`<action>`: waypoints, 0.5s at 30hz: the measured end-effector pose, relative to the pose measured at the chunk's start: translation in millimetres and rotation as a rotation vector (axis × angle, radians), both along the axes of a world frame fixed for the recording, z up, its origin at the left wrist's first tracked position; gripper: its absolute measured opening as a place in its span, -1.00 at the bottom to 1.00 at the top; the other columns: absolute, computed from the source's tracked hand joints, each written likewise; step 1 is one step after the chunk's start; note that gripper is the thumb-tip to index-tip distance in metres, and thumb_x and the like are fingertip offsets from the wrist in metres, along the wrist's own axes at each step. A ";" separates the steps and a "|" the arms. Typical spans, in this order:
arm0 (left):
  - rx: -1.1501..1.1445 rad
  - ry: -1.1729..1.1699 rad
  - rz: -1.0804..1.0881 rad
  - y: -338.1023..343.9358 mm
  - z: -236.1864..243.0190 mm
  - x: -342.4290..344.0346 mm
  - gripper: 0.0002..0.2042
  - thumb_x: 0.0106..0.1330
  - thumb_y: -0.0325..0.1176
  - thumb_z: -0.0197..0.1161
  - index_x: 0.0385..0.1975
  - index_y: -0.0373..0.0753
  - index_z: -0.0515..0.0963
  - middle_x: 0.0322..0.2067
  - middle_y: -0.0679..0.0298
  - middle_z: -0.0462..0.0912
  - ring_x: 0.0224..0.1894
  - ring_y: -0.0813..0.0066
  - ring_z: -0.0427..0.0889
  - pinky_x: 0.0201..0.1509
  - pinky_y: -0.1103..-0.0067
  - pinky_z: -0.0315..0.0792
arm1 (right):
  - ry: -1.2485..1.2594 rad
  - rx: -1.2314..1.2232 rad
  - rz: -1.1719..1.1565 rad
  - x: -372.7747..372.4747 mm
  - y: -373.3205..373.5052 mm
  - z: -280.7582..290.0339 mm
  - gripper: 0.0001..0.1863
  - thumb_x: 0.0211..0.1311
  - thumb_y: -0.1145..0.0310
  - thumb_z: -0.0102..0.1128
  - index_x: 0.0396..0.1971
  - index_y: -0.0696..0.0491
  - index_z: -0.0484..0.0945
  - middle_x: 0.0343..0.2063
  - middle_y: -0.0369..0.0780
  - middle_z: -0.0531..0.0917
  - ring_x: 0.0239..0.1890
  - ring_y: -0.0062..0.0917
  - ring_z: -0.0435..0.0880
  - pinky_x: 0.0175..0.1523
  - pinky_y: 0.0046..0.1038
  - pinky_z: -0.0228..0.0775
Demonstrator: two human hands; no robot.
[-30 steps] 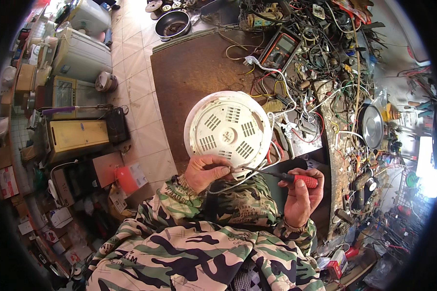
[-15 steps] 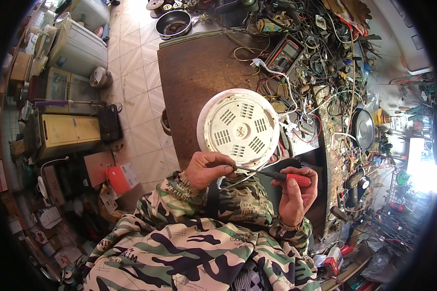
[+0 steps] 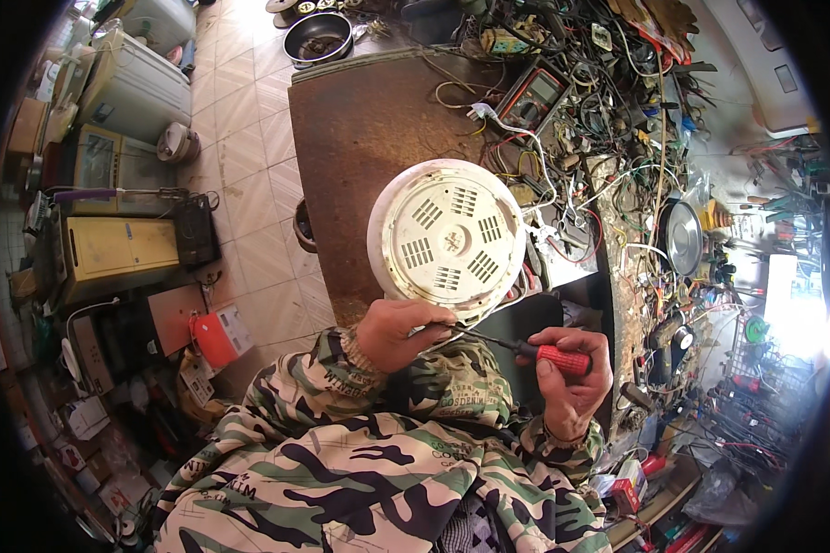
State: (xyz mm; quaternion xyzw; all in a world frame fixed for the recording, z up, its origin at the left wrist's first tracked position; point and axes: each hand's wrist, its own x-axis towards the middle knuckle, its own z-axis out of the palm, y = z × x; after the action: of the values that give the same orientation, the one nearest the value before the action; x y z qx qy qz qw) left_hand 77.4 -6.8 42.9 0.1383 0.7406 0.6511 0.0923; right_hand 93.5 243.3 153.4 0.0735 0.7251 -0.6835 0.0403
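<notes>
A round off-white appliance base (image 3: 453, 241) with slotted vents lies underside up at the near edge of the brown table. My right hand (image 3: 574, 385) is closed round the red handle of a screwdriver (image 3: 563, 358), whose dark shaft points left. At the base's near rim, my left hand (image 3: 398, 334) pinches thumb and fingers together by the screwdriver's tip. Whatever sits between those fingertips is too small to make out.
A multimeter (image 3: 537, 97) rests beyond the base, beside a heap of tangled wires (image 3: 609, 101). On the right are a round metal lid (image 3: 683, 238) and cluttered tools. A black pan (image 3: 318, 39) stands past the wooden table's (image 3: 341, 138) far edge.
My right hand has shifted slightly right and down with the screwdriver, whose shaft now slants more. My left hand stays pinched near the tip. The whole view has shifted slightly.
</notes>
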 end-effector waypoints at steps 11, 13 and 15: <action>-0.409 0.374 0.068 45.7 -1.1 -35.1 -0.81 0.06 -0.48 0.51 -0.29 -0.20 0.73 -0.30 0.25 0.60 -0.20 0.20 0.60 -0.08 0.36 0.52 | 0.169 0.426 0.049 -8.0 1.0 -10.5 -0.68 0.12 0.70 0.33 -0.16 0.17 0.46 -0.17 -0.02 0.73 -0.20 -0.42 0.74 -0.04 -0.47 0.56; -0.433 0.377 0.065 51.3 -5.1 -37.1 -0.81 0.05 -0.49 0.50 -0.30 -0.20 0.73 -0.30 0.26 0.60 -0.19 0.20 0.61 -0.11 0.36 0.51 | 0.201 0.504 0.098 -10.6 -1.6 -12.5 -0.68 0.12 0.68 0.34 -0.15 0.17 0.47 -0.17 -0.03 0.73 -0.22 -0.38 0.75 -0.07 -0.46 0.56; -0.499 0.362 0.072 54.6 -7.3 -34.8 -0.81 0.06 -0.47 0.48 -0.29 -0.19 0.73 -0.31 0.27 0.60 -0.18 0.21 0.60 -0.08 0.36 0.51 | 0.232 0.541 0.129 -14.8 -4.4 -13.0 -0.68 0.12 0.67 0.36 -0.14 0.16 0.48 -0.17 -0.04 0.72 -0.25 -0.33 0.76 -0.10 -0.45 0.58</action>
State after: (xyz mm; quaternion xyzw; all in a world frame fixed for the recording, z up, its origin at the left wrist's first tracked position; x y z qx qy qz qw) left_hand 42.6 47.8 35.6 0.1990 0.8864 0.4167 -0.0331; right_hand 78.7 238.9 140.4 -0.0434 0.8837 -0.4655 -0.0206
